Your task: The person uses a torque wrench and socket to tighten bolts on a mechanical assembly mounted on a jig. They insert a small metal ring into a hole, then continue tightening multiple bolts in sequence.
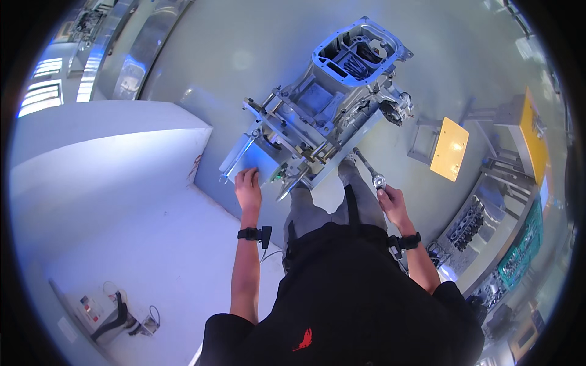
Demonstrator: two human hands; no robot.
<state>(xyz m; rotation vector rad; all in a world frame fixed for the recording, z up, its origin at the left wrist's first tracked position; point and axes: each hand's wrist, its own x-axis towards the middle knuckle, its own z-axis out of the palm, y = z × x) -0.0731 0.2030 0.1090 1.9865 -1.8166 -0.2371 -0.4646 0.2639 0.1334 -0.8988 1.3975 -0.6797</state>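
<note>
Work on a metal engine block, seen from above. The largest object, the block (316, 96), lies in the upper centre of the frame, carried on a metal stand (261, 112) that reaches down to the middle. Its open cavity faces up, with no cover over it and no bolts that can be made out in the rim; the mounting on the stand may be judged done, the closing of the cavity not. Whether parts are being fitted or removed cannot be told. At the right edge, the yellow-topped counter (531, 137); left of it, a yellow stool (450, 149). Left of centre, the grey box (259, 160) of the stand. Right of centre, a ratchet (369, 169), its shaft slanting up and left toward the stand; no fastener is seen on its far end, so no turning can be confirmed. Right hand (394, 204), lower right of centre: the grip is closed on the ratchet near its round head. Left hand (248, 189), lower left of centre: fingers bent at the box's lower edge; whether that grip encloses anything cannot be told.
</note>
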